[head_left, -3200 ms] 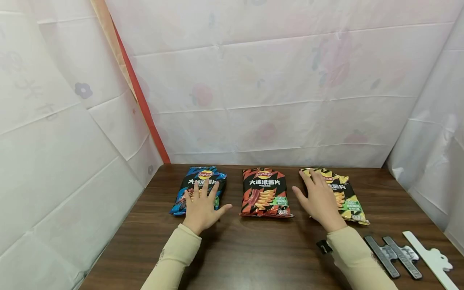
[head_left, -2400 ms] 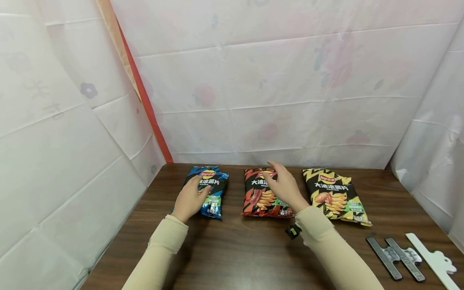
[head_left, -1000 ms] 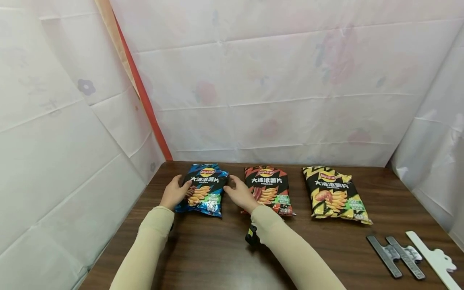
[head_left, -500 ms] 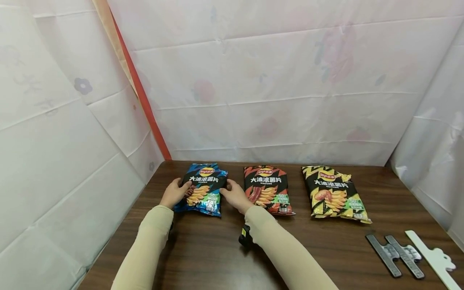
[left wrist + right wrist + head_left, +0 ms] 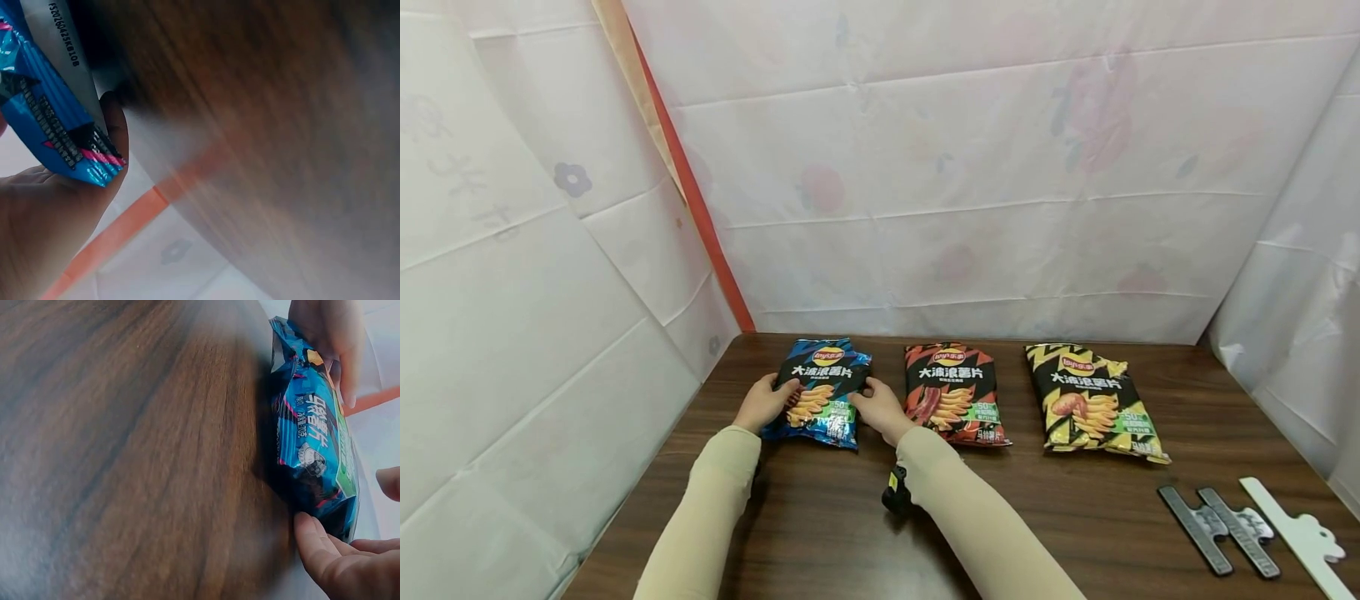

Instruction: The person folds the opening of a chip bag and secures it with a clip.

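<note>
A blue chip bag (image 5: 823,392) lies face up at the table's left rear, with a hand at each side. My left hand (image 5: 766,402) grips its left edge, thumb over the front; in the left wrist view a finger (image 5: 114,125) reaches under the bag. At the right edge is my right hand (image 5: 880,408). In the right wrist view its fingers (image 5: 315,547) touch the bag's lower side, while the thumb (image 5: 390,482) stands apart from the foil. Parts of both hands' fingers are hidden behind the bag in the head view.
A red chip bag (image 5: 951,396) lies just right of my right hand, and a yellow one (image 5: 1093,404) farther right. Two grey clips (image 5: 1197,529) and a white clip (image 5: 1292,533) lie at the front right. White sheets (image 5: 970,167) wall the table's back and sides.
Both hands have come to the blue bag's sides, the right one leftward from over the yellow bag and past the red one. Lately the right hand slid slightly down along the blue bag's edge.
</note>
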`<act>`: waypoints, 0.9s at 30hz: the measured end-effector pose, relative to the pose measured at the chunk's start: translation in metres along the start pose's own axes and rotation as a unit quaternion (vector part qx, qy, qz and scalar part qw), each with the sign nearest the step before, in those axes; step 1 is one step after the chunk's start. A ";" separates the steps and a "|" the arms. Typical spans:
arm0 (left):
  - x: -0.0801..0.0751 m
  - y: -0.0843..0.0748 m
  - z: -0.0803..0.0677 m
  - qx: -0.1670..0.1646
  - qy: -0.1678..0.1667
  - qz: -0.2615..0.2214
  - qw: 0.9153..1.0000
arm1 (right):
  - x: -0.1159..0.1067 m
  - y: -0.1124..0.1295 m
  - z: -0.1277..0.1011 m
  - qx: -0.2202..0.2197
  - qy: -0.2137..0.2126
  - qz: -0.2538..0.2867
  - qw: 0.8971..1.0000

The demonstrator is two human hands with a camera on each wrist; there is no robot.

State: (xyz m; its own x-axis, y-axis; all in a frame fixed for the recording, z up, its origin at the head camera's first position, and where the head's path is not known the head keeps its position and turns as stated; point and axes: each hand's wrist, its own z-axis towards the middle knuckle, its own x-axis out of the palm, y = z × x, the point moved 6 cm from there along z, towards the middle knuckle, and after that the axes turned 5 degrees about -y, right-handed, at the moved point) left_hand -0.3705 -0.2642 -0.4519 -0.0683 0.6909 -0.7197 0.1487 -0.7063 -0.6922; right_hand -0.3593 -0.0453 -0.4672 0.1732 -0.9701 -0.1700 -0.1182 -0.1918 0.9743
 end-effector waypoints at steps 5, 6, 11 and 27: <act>0.001 0.001 0.001 -0.004 -0.002 -0.010 1.000 | 0.002 -0.001 0.001 0.009 0.001 0.019 1.000; 0.001 0.002 0.001 -0.003 -0.002 -0.011 1.000 | 0.002 -0.001 0.001 0.011 0.001 0.022 1.000; 0.002 0.002 0.002 -0.001 -0.009 -0.021 1.000 | 0.000 -0.002 0.002 0.017 0.004 0.041 0.999; 0.001 0.006 -0.009 -0.013 -0.015 -0.074 0.997 | -0.004 -0.001 0.004 0.021 0.001 0.057 0.998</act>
State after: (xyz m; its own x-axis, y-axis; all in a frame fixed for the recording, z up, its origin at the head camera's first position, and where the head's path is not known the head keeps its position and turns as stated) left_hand -0.3605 -0.2662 -0.4560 -0.1211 0.7823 -0.6110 0.1594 -0.5922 -0.7899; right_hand -0.3634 -0.0420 -0.4683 0.1588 -0.9856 -0.0582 -0.1772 -0.0865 0.9804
